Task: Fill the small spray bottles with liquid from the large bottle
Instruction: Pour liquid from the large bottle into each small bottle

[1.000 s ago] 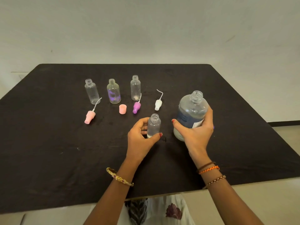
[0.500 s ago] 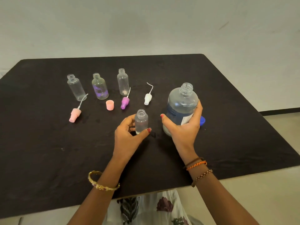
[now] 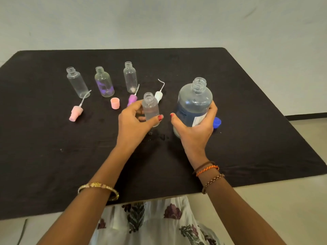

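Your left hand (image 3: 134, 121) has lifted the small open bottle (image 3: 151, 110) a little since half a second ago: its base, which sat on the black table (image 3: 53, 156) then, now looks raised, though your thumb covers the bottom edge and you cannot be sure it is clear of the cloth. Thumb and fingers are curled round its lower half, neck up and uncapped. Your right hand (image 3: 194, 131) keeps its wrap round the large bottle (image 3: 193, 105), which stands upright just right of the small one, cap off, neck open; whether its base rests on the table is hidden behind your palm. A blue cap (image 3: 217, 122) peeks out just behind your right fingers. Farther back three more small bottles stand open in a row: a clear one (image 3: 77, 83) at left, one with purple markings (image 3: 104, 82) in the middle, another clear one (image 3: 130, 77) at right. In front of them lie a pink spray head (image 3: 76, 113) with its tube, a loose pink cap (image 3: 115, 103), a purple spray head (image 3: 132, 99) partly behind your left fingers, and a white spray head (image 3: 158, 96) partly behind the held bottle. Dark wet-looking marks show on the cloth between your hands. How much liquid either held bottle contains is hard to make out.
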